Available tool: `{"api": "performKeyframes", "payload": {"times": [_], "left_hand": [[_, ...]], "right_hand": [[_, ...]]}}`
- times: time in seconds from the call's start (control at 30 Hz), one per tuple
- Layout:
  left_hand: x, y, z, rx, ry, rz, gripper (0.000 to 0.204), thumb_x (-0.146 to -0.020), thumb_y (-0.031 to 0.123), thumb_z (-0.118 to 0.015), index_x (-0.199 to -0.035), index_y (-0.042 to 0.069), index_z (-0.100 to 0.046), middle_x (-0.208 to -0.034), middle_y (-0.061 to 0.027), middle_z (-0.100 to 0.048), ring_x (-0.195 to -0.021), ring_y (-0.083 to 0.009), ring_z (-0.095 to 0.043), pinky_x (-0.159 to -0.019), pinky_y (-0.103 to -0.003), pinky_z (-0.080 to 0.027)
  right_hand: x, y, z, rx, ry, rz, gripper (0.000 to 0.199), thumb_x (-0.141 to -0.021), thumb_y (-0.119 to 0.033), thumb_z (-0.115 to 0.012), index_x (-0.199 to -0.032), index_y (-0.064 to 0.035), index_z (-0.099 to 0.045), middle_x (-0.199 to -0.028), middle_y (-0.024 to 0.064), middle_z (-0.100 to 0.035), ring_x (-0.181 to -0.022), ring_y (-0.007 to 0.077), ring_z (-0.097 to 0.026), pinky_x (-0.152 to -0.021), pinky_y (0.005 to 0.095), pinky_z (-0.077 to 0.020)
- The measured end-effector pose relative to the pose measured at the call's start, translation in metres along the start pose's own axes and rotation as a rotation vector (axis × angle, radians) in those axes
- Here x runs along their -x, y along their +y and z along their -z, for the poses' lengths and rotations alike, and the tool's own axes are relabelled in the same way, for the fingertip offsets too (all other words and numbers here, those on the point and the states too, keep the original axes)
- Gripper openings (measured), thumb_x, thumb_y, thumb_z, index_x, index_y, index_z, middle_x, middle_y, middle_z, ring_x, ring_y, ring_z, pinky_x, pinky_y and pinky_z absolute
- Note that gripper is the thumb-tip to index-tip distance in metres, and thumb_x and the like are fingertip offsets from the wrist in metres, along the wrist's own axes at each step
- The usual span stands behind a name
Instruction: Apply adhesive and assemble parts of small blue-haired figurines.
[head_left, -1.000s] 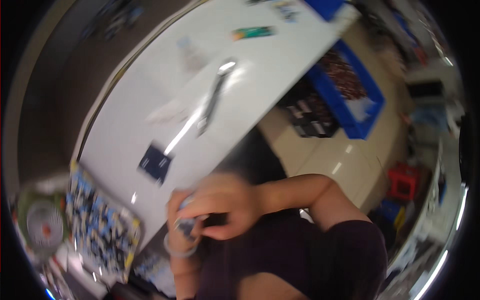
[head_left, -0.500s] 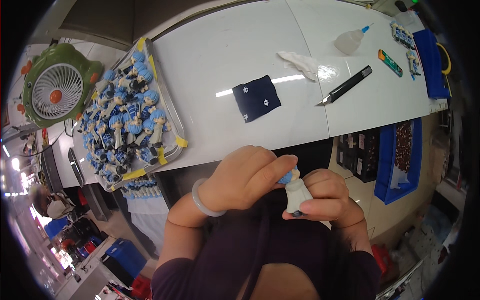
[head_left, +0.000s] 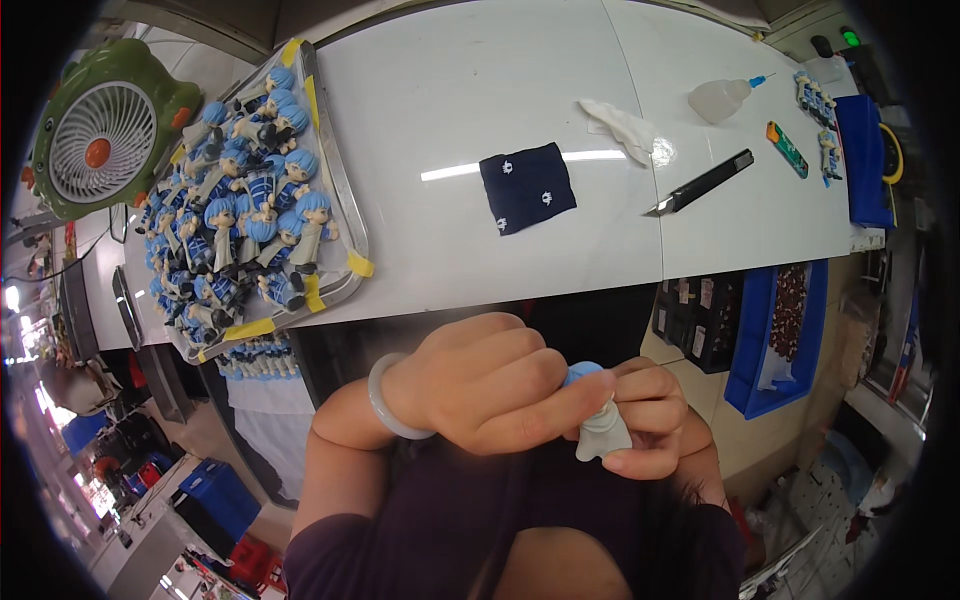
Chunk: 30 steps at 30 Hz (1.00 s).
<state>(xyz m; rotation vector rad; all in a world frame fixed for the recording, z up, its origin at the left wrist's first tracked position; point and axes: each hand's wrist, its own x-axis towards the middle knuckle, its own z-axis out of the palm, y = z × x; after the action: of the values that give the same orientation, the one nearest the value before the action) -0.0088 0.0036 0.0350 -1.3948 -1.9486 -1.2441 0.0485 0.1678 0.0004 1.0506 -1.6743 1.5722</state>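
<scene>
Between my two hands, just off the table's front edge, is a small figurine (head_left: 604, 436) with blue hair and a pale grey-white cape. My left hand (head_left: 490, 385), a pale bangle on its wrist, is closed around the figurine's head. The fingers of my right hand (head_left: 652, 418) grip its body from the other side, thumb near the lower end. Most of the head is hidden behind my left fingers. On the white table (head_left: 400, 240) ahead lies a dark blue cloth square (head_left: 530, 190) with small white motifs.
At left, a metal tray (head_left: 352, 235) edged with yellow tape holds several blue-haired figurines (head_left: 240, 215), beside a green fan (head_left: 105, 140). Toward the right lie a black utility knife (head_left: 705, 182), blade exposed, a white tissue (head_left: 620, 130), a needle-tipped bottle (head_left: 718, 100) and a blade case (head_left: 787, 150).
Both hands and the figurine have moved slightly down in the view. My left hand has turned and now covers more of the figurine's head. The view itself has shifted a little.
</scene>
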Motion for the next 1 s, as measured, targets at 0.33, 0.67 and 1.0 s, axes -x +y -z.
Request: {"api": "performKeyframes", "payload": {"times": [0.33, 0.67, 1.0], "left_hand": [[-0.002, 0.001, 0.0, 0.021, 0.077, -0.076, 0.027, -0.066, 0.005, -0.059, -0.093, 0.004, -0.057, -0.062, 0.0009, -0.039, -0.049, -0.0086, -0.039, -0.04, -0.018, -0.03], [-0.006, -0.004, -0.006, 0.927, -0.224, 0.421, 0.038, -0.08, 0.006, -0.049, -0.115, 0.012, -0.037, -0.114, -0.0263, -0.041, -0.099, -0.034, -0.048, -0.08, -0.04, -0.04], [0.02, -0.02, 0.0, 0.847, 0.14, 0.593, 0.042, -0.078, -0.01, -0.034, -0.117, 0.004, -0.029, -0.104, -0.016, -0.036, -0.073, -0.0178, -0.048, -0.063, -0.029, -0.043]], "right_hand": [[0.0, 0.0, 0.0, -0.033, -0.036, 0.01, 0.046, -0.052, 0.005, -0.069, -0.087, -0.0186, -0.051, -0.082, 0.0032, -0.044, -0.073, 0.0179, -0.049, -0.063, 0.0264, -0.0536], [-0.006, 0.01, 0.014, 0.281, -0.12, -0.088, 0.034, -0.059, -0.002, -0.065, -0.087, -0.0148, -0.051, -0.088, 0.0089, -0.048, -0.069, 0.025, -0.054, -0.053, 0.0309, -0.0478], [-0.02, 0.052, 0.068, 0.645, 0.188, -0.313, 0.04, -0.075, -0.009, -0.056, -0.111, -0.0011, -0.038, -0.103, 0.0125, -0.049, -0.092, 0.0204, -0.047, -0.073, 0.0285, -0.0393]]}}
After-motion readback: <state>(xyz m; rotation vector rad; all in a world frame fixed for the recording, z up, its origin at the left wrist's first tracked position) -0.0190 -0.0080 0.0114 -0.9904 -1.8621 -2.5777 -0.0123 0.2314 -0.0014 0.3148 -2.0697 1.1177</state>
